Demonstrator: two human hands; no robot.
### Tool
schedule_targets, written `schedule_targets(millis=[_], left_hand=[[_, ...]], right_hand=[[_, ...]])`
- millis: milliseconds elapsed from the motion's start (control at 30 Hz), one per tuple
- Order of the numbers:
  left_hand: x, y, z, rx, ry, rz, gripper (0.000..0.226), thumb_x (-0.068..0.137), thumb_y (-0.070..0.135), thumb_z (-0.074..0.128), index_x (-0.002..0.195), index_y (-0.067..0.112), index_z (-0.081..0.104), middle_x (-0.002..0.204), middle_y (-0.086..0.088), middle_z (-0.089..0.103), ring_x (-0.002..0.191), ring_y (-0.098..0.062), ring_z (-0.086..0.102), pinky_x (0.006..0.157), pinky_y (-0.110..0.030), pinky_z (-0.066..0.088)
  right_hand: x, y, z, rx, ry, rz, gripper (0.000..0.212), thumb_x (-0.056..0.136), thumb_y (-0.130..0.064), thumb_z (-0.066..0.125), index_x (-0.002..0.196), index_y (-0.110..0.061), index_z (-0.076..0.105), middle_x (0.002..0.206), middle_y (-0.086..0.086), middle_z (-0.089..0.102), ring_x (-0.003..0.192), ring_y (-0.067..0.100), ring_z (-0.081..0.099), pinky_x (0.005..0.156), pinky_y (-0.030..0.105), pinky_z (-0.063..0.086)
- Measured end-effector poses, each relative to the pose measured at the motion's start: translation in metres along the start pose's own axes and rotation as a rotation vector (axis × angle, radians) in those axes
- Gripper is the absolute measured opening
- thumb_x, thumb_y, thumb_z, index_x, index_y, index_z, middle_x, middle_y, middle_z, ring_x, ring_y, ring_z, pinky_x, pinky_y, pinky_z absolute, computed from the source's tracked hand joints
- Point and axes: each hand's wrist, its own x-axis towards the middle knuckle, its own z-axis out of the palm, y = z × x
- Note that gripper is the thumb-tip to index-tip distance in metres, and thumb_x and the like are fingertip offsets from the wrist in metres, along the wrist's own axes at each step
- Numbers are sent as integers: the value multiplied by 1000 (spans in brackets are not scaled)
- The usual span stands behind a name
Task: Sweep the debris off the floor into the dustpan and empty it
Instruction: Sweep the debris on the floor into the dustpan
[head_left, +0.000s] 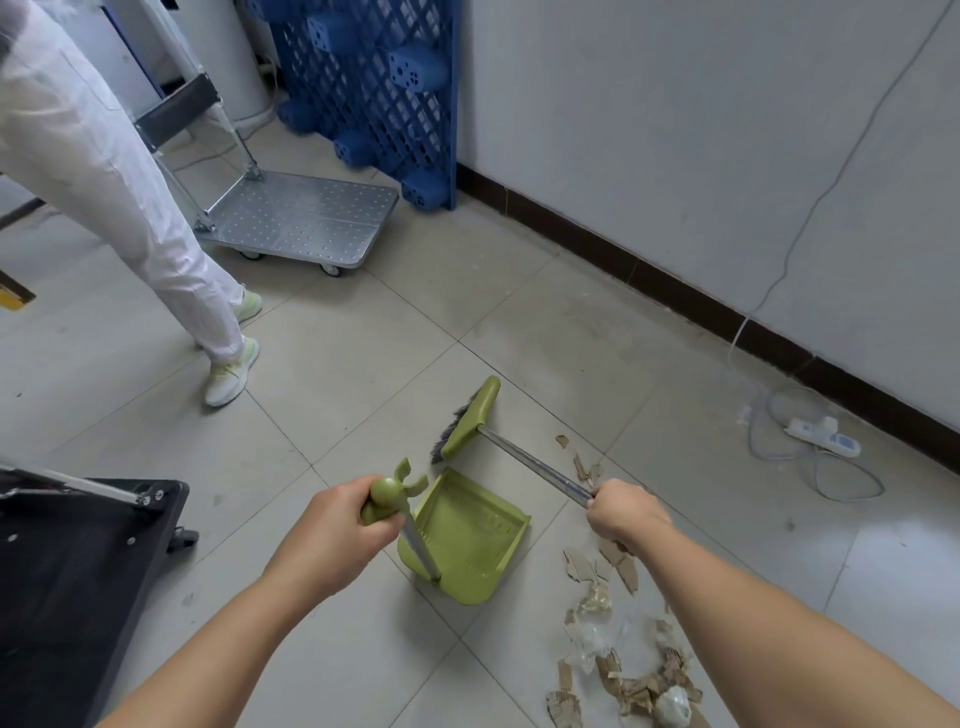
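Observation:
A green dustpan (467, 535) stands on the tiled floor in front of me, its tray empty. My left hand (337, 525) grips the green knob at the top of its upright metal handle. My right hand (623, 512) is closed around the metal shaft of a green broom (470, 423), whose grey bristles point left just beyond the dustpan. Torn cardboard scraps and crumpled clear plastic (618, 660) lie scattered on the floor to the right of the dustpan, partly under my right forearm. A few smaller scraps (582, 465) lie near the broom shaft.
A person in white trousers (130, 208) stands at the left. A metal platform trolley (301, 218) and a blue plastic pallet (384, 88) are behind. A black cart (78, 566) sits at lower left. A power strip with cables (821, 439) lies by the right wall.

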Motion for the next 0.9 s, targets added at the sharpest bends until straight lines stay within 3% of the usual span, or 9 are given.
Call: schedule_targets(millis=[100,267,533,900], left_hand=[[6,3,0,9,6,5,3,88,27,63,86,29,63,61,7,48,49,-12,40,40,-21,34],[16,9,2,-5,-14,13,5,87,24,62,83,25,64,57,6,44,45,-14,37,37,-24,34],[31,20,9,19,-85,51,6,88,24,61,86,19,64,58,4,44,45,-14,36,34,-24,34],[41,33,10,71,-217,127,5,89,24,61,85,24,65,60,3,46,47,-16,41,36,-25,36]], right_hand=[[3,-2,-4,50,-26,27,28,87,-14,39,92,-14,67,78,6,69,59,20,63,52,22,48],[0,2,-12,74,-40,64,34,84,-7,36,94,-10,68,65,6,61,49,19,54,48,21,43],[-16,23,-11,112,-59,123,32,89,-7,34,99,-8,64,72,7,61,56,19,55,49,24,45],[-41,72,7,265,-98,275,31,93,-10,35,104,-8,64,71,7,58,54,19,51,46,22,41]])
